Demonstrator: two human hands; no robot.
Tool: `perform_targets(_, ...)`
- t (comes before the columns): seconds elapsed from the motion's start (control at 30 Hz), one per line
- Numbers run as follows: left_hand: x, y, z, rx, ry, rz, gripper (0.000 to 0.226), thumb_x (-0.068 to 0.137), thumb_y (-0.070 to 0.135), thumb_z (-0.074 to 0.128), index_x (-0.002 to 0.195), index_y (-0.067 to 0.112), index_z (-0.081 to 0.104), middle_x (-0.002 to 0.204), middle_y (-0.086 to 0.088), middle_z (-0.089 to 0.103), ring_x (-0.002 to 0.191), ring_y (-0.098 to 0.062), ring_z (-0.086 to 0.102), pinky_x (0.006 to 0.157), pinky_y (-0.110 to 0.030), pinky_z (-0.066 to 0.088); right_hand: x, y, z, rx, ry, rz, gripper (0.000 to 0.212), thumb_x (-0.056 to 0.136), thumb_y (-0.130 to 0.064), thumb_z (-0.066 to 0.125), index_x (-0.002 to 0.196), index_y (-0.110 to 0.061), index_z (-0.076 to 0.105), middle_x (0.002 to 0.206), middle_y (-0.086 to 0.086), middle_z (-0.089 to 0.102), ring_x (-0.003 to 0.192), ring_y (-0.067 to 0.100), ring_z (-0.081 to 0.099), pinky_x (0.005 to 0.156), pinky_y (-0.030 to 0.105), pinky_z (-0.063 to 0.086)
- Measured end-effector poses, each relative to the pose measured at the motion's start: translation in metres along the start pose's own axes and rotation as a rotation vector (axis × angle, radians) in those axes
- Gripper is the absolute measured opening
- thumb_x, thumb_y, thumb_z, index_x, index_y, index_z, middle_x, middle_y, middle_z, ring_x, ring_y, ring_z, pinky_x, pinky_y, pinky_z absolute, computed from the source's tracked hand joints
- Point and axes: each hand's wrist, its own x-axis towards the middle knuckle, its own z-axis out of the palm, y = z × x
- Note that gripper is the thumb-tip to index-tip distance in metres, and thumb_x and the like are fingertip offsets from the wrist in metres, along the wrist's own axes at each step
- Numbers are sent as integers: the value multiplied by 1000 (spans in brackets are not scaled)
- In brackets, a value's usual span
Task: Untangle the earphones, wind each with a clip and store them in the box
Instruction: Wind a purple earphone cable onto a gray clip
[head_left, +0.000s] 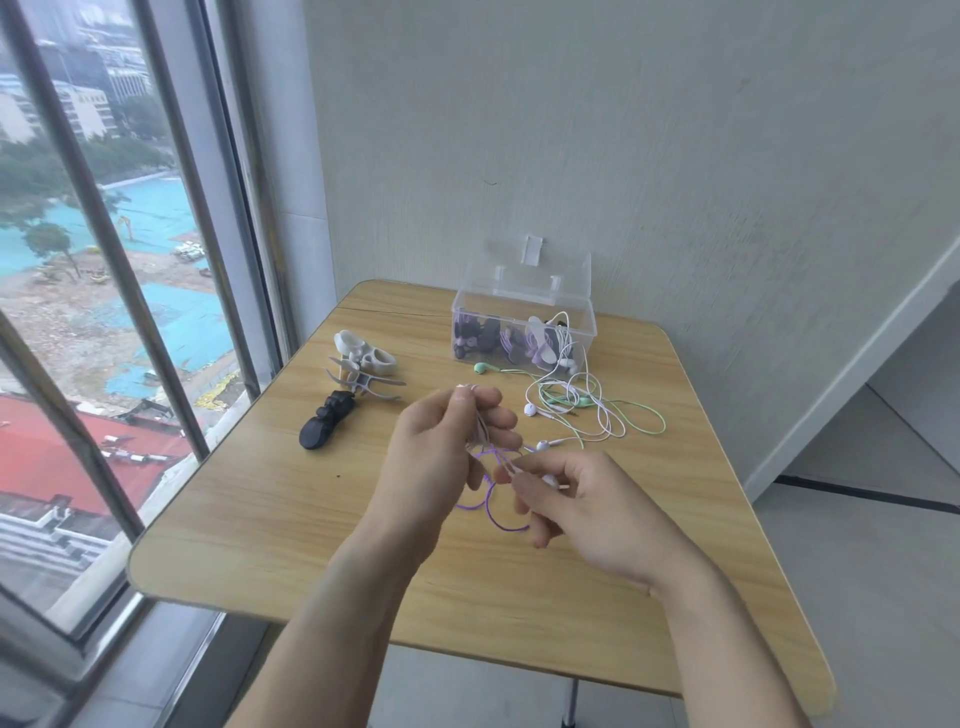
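box (524, 306): 1 | loose clips on table (363, 364): 3, maybe more | hands (441, 457): 2 | table (260, 519): 1

At frame centre the left hand (441, 457) pinches a pale clip (470, 395) wound with purple earphones (493, 512); the right hand (576, 499) pinches their cord just below; white and green earphones (587, 415) tangle right of centre on the wooden table (291, 519); clear box (524, 322) above; spare clips (353, 384) upper left of the hands.

Two bare forearms, sleeveless to the frame's lower edge, ending in the left hand (436, 457) and right hand (587, 514); unpainted short nails.
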Motion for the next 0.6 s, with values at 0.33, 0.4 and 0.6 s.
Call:
perform_targets(0.33,2,-26,5,921,-91,38,27,105,24,38,85,15,54,81,1,62,83,-26,54,65,-29,32,9,4,13,-158,162,-33,13,99,-19,59,95,-22,71,66,-9,67,61,15,68,67,39,59)
perform_targets(0.4,4,-30,7,934,-120,-15,32,105,26,39,87,10,61,85,-8,68,85,-28,62,67,-30,40,10,5,10,-28,245,-20,5,94,-17,68,96,-19,72,72,0,74,61,19,72,63,43,62)
perform_targets(0.6,4,-18,5,493,-142,-201,48,104,36,37,68,12,58,54,6,54,55,-14,48,59,-23,42,8,1,7,128,252,-86,7,92,-21,70,91,-14,71,73,5,73,53,5,61,52,16,44)
